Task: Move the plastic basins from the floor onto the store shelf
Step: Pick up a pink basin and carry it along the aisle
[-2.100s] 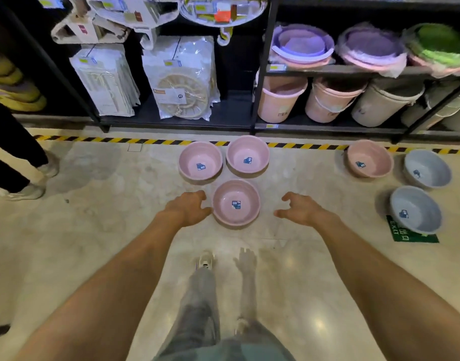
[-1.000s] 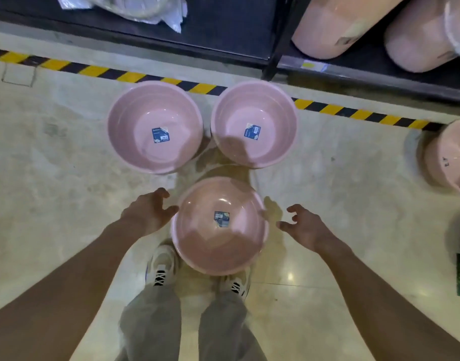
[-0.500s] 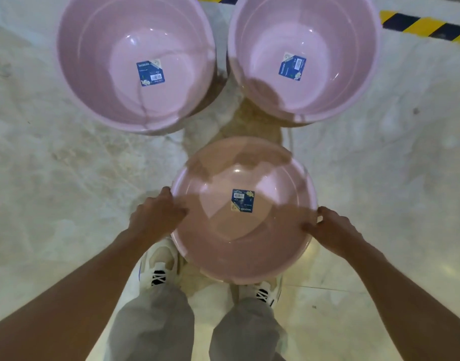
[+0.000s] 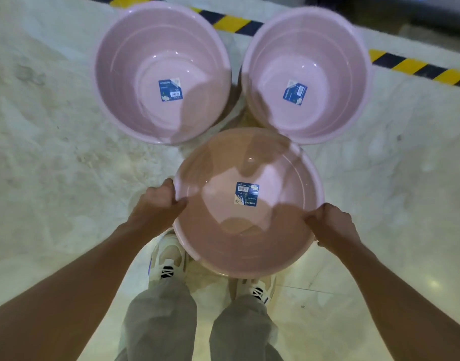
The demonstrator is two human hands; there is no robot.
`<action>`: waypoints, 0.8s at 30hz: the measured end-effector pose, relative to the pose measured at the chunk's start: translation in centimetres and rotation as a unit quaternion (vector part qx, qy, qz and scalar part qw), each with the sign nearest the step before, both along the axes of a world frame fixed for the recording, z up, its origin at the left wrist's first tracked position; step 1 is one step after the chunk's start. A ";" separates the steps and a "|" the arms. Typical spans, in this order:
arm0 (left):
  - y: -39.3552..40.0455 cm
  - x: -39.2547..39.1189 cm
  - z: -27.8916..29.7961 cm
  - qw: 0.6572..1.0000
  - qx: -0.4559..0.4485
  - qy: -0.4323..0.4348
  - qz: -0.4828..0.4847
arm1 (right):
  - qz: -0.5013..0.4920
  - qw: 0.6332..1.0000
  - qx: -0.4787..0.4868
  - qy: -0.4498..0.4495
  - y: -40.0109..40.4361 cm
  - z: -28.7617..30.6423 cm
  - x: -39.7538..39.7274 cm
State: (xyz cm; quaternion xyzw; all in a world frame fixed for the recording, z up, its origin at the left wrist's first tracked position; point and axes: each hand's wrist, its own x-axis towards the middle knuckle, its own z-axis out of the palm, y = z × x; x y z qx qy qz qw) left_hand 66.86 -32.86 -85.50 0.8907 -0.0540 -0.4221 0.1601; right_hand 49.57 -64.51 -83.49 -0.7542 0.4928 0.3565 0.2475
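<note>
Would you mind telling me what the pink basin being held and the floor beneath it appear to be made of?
The held basin looks like thin, glossy moulded plastic: smooth walls, small highlights, a rolled rim. The floor appears to be polished, marble-patterned stone or tile; veining, reflections and a joint line show, but which one is unclear.

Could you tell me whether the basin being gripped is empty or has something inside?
Empty: the near basin, gripped at its rim by the left hand and right hand, shows only a label sticker inside.
</note>
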 end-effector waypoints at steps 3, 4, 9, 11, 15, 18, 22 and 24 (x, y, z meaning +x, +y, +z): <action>0.3 2.3 4.2 1.000 -0.007 0.001 0.004 | 0.017 0.999 0.007 -0.033 0.0 4.1 2.9; 0.5 3.1 5.6 1.000 -0.005 0.003 0.013 | 0.017 0.999 0.008 -0.043 0.1 5.6 3.9; 2.6 7.8 13.0 0.998 -0.008 0.001 0.062 | 0.036 0.996 0.002 -0.079 1.2 13.2 9.6; 3.9 9.9 16.2 0.996 -0.018 -0.006 0.083 | 0.033 0.994 -0.001 -0.109 2.0 16.4 12.1; 6.5 14.1 21.3 0.994 -0.027 -0.023 0.105 | 0.028 0.990 -0.007 -0.137 4.0 21.5 17.0; 7.5 17.4 23.8 0.992 -0.020 -0.031 0.117 | 0.034 0.988 -0.007 -0.153 5.1 23.3 20.7; 7.8 21.4 24.2 0.992 0.011 -0.048 0.112 | 0.072 0.985 -0.001 -0.157 5.2 22.8 25.9; 7.6 23.1 23.7 0.992 0.035 -0.049 0.110 | 0.086 0.985 0.011 -0.149 4.9 21.7 28.3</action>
